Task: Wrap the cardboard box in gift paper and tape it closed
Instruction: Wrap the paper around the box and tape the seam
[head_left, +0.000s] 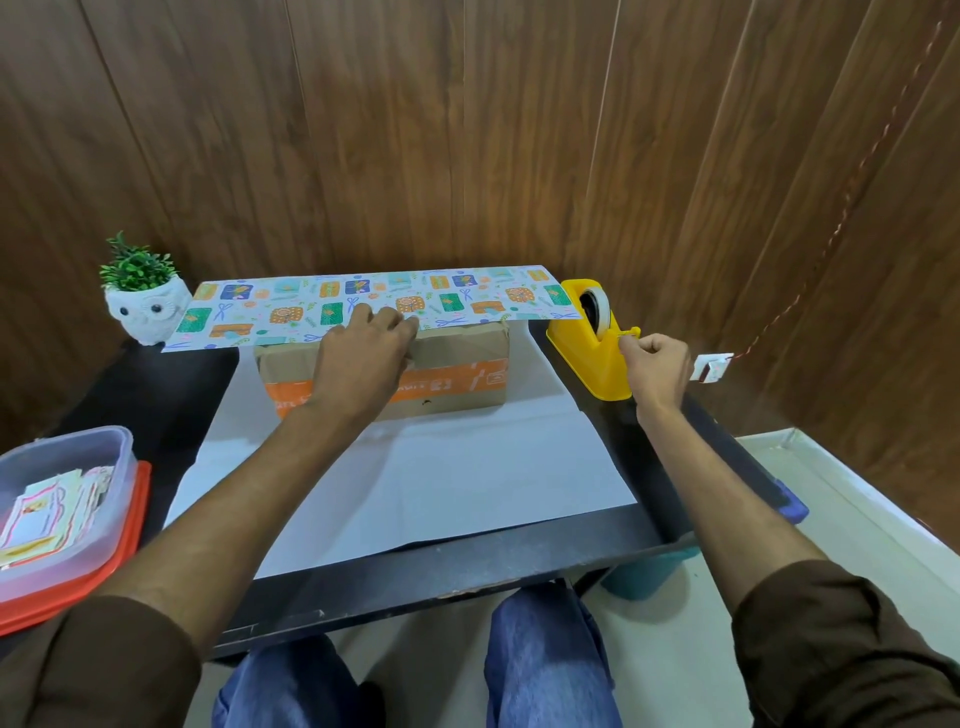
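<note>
**Two hands, one box, one sheet: wrapping in progress**

Item 1. Cardboard box (447, 371): brown with an orange printed band, standing at the middle of the black table (156, 395) on the white underside of the gift paper (415, 467). Judged light, stiff-walled, slightly crumpled at the corners; best steadied by flat pressure on its top.

Item 2. Gift paper: far flap folded forward over the box top, printed side up (363, 301), overhanging on both sides. Judged thin, limp and easily creased or torn; hold near the flap's edge, fingers spread.

Item 3. Left hand (363, 353): palm down, fingers extended, pressing the flap against the box top.

Item 4. Right hand (655, 364): fingers curled and pinched at the cutter end of the yellow tape dispenser (592, 353), apparently on the tape end; the tape itself is too small to confirm.

Item 5. Sundries: owl planter (145, 306) at far left; lidded container (67, 499) at near left.
</note>
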